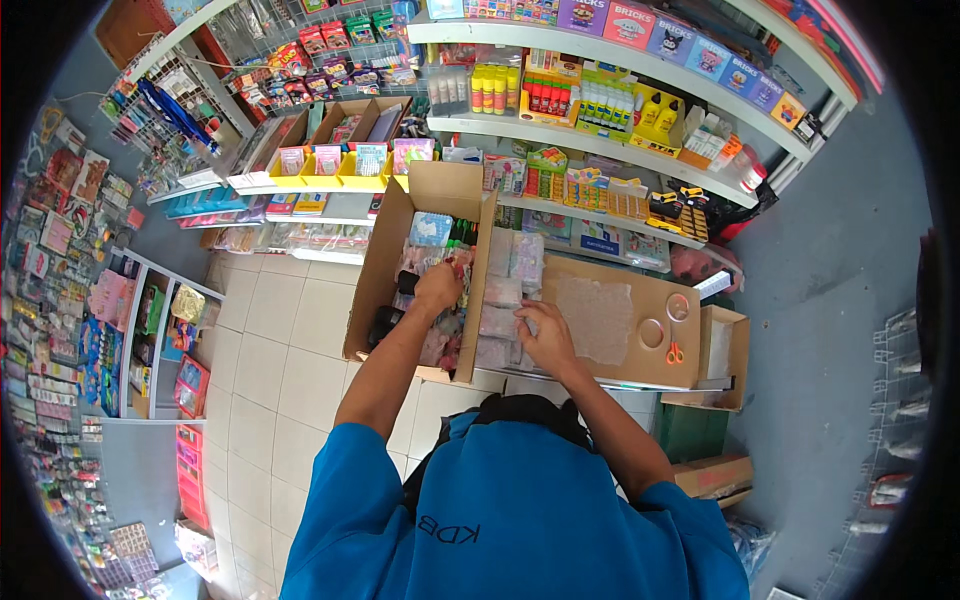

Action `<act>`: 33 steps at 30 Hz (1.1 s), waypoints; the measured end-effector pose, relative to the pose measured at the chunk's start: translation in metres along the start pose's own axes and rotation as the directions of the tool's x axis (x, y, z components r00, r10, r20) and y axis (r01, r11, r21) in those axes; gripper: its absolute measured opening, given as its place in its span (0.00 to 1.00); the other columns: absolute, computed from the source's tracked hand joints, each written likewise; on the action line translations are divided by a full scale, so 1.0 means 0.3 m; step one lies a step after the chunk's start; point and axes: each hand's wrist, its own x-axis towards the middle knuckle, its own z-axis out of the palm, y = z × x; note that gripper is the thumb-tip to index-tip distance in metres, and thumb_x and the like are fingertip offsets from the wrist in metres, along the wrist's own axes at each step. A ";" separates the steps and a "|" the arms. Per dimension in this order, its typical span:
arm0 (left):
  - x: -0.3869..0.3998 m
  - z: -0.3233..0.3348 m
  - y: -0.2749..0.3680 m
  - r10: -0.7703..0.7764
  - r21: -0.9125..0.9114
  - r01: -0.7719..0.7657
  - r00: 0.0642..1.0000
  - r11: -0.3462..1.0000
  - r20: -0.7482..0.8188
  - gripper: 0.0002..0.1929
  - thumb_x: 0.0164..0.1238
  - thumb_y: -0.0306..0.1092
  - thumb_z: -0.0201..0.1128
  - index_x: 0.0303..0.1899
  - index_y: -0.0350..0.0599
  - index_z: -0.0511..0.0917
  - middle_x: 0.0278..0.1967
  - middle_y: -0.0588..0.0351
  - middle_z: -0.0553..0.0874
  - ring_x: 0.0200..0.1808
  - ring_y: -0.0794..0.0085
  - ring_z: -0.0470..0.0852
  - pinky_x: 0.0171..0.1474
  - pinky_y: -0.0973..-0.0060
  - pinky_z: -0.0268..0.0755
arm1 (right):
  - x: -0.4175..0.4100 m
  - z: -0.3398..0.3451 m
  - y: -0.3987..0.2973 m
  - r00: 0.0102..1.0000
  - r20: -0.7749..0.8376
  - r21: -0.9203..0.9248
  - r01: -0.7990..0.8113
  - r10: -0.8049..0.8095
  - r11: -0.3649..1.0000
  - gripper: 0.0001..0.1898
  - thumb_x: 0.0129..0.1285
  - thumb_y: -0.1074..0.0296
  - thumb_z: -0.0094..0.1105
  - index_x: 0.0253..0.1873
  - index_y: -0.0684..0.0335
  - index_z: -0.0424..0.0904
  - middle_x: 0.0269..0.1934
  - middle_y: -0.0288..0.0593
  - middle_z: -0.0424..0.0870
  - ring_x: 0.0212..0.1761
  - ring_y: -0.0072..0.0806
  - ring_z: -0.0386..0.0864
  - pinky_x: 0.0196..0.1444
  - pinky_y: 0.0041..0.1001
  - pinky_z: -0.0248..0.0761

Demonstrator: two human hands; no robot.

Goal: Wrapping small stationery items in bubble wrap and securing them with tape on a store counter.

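My left hand (439,286) reaches into an open cardboard box (361,300) filled with mixed small goods, its fingers at some small packaged items; whether it grips one is hidden. Just right of the box, my right hand (546,336) is at the edge of several bubble-wrapped packets (496,321) laid in a column, thumb and forefinger curled close to them. Near the box's far end lies a blue-covered pad or booklet (431,229). Further right, a flat sheet of bubble wrap (596,319) lies on a brown cardboard surface (555,274), beside two rolls of clear tape (651,334) and orange-handled scissors (675,351).
White shelves (592,142) with glue bottles, glue sticks and boxed goods rise beyond the work surface. Another cardboard box (739,360) stands at its right end. Tiled floor (315,330) lies to the left, with a stocked rack (142,337) further off.
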 end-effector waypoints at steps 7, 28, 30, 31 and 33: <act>-0.032 -0.024 0.040 0.068 -0.036 -0.066 0.997 0.997 0.045 0.16 0.59 0.40 0.65 0.40 0.33 0.86 0.41 0.33 0.87 0.46 0.43 0.88 0.51 0.53 0.80 | -0.023 -0.010 -0.012 0.988 0.089 0.040 -0.130 0.126 0.991 0.10 0.63 0.71 0.61 0.46 0.66 0.84 0.49 0.55 0.85 0.54 0.52 0.80 0.60 0.41 0.72; -0.015 -0.062 -0.056 -0.084 -0.823 0.301 0.951 0.481 0.298 0.07 0.65 0.30 0.71 0.40 0.42 0.81 0.30 0.58 0.87 0.27 0.78 0.85 0.27 0.81 0.77 | 0.128 -0.020 -0.097 0.990 -0.003 0.133 -0.141 0.143 0.981 0.10 0.62 0.73 0.60 0.48 0.66 0.84 0.44 0.55 0.86 0.48 0.51 0.83 0.53 0.40 0.75; -0.019 -0.062 -0.060 -0.081 -0.828 0.302 0.950 0.473 0.300 0.07 0.66 0.32 0.71 0.41 0.43 0.81 0.33 0.58 0.88 0.29 0.78 0.86 0.30 0.81 0.79 | 0.195 -0.012 -0.116 0.999 -0.033 0.058 0.031 -0.029 0.998 0.11 0.62 0.73 0.61 0.49 0.65 0.84 0.45 0.54 0.86 0.50 0.50 0.83 0.54 0.40 0.75; -0.021 -0.060 -0.064 -0.081 -0.826 0.288 0.955 0.485 0.285 0.08 0.67 0.31 0.70 0.43 0.43 0.80 0.34 0.58 0.88 0.29 0.78 0.86 0.31 0.80 0.79 | 0.220 -0.006 -0.136 0.999 -0.027 0.060 0.037 -0.035 0.998 0.11 0.62 0.73 0.61 0.49 0.65 0.84 0.45 0.54 0.86 0.50 0.50 0.83 0.54 0.40 0.75; -0.025 -0.063 -0.058 -0.084 -0.827 0.271 0.961 0.492 0.265 0.08 0.68 0.30 0.69 0.45 0.43 0.80 0.35 0.58 0.88 0.30 0.78 0.86 0.32 0.80 0.79 | 0.262 0.002 -0.177 0.998 0.032 0.102 0.049 -0.053 0.994 0.11 0.61 0.74 0.62 0.49 0.63 0.84 0.45 0.52 0.86 0.50 0.50 0.82 0.54 0.41 0.75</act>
